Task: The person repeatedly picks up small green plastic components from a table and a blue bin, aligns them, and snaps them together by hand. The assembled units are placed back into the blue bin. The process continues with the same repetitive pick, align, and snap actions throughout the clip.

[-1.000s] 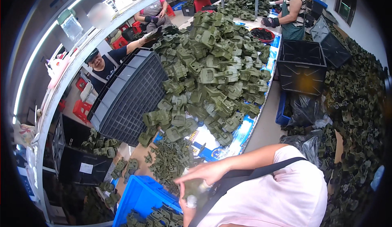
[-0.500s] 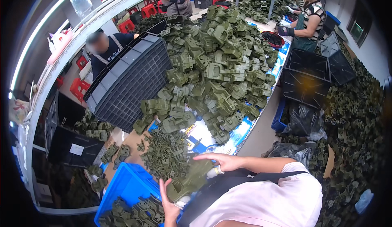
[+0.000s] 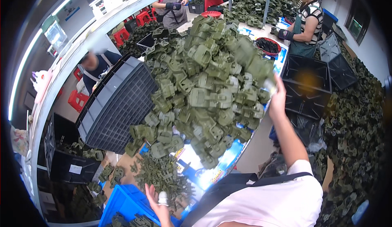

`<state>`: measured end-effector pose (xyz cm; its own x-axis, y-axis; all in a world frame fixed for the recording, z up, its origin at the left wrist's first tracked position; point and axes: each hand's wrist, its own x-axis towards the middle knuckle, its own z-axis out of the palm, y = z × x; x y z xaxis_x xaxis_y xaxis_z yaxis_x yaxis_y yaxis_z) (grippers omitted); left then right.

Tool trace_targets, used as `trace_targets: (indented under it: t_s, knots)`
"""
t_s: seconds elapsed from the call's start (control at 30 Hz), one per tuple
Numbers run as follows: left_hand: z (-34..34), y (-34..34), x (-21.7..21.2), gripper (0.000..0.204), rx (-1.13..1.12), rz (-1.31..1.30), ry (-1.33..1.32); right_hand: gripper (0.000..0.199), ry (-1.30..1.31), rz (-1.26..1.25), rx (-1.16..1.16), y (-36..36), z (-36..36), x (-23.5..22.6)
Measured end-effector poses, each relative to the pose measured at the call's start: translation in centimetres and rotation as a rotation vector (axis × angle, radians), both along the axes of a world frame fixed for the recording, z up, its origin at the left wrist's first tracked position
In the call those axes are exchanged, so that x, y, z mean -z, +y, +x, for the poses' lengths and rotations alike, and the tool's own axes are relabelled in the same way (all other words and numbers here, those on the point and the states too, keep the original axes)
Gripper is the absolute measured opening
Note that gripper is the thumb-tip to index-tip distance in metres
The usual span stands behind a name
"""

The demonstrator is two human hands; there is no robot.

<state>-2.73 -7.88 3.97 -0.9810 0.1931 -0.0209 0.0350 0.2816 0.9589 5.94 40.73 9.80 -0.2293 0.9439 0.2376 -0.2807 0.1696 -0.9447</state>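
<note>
My right hand point(image 3: 278, 98) reaches out to the right side of a tall heap of olive-green moulded plastic parts point(image 3: 210, 98). At its fingertips is one such olive-green plastic part point(image 3: 252, 59), smeared by motion over the heap's upper right. A white cover wraps a digit there. My left hand point(image 3: 157, 202) is low, open and holding nothing, with fingers apart and a white cover on its thumb. It hovers beside a pile of small olive-green pieces point(image 3: 161, 176), over the edge of a blue bin point(image 3: 124, 200) that holds more green parts.
A large grey crate point(image 3: 118, 104) stands tilted left of the heap. Black crates point(image 3: 306, 76) are stacked on the right, near a floor covered with dark green parts point(image 3: 351, 145). A red basket point(image 3: 268, 46) sits by a co-worker point(image 3: 308, 23). Other people work across the table.
Both hands were together around one green part near my body. The right has swung up and right with a green part to the heap; the left has let go, moving slightly down and left.
</note>
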Motion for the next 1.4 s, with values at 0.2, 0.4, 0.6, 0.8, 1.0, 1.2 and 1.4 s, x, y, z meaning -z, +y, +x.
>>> trace_targets:
  t_s: [0.2, 0.4, 0.6, 0.8, 1.0, 1.2, 1.4]
  knots:
    - [-1.2, 5.0, 2.5, 0.058, -0.014, -0.231, 0.151, 0.060, 0.087, -0.053, 0.249, 29.5, -12.3, 2.5]
    - [2.4, 4.8, 0.3, 0.051, -0.156, -0.553, 0.183, 0.059, -0.635, 0.502, -0.014, 46.3, -23.3, 7.6]
    - [6.7, -1.6, 0.4, 0.050, -0.401, -0.602, 0.200, 0.037, -0.900, 1.084, -0.181, 47.7, -25.2, 7.4]
    - [4.6, -17.1, 3.3, 0.046, -0.863, -0.360, 0.064, 0.033, -0.122, 0.247, -0.123, 16.2, -14.8, -3.6]
    - [1.8, -27.2, 11.9, 0.077, -0.649, -1.128, -0.484, 0.034, -0.494, 0.756, -0.731, -6.0, -8.1, 0.8]
    - [2.6, -27.2, 12.6, 0.082, -0.452, -1.146, -0.113, 0.036, -0.667, 0.479, -1.263, -24.3, -5.3, 5.6]
    - [1.7, -20.6, 11.0, 0.087, -0.114, -1.154, -0.303, 0.036, -0.625, 0.316, -1.519, -34.3, -3.9, 8.1]
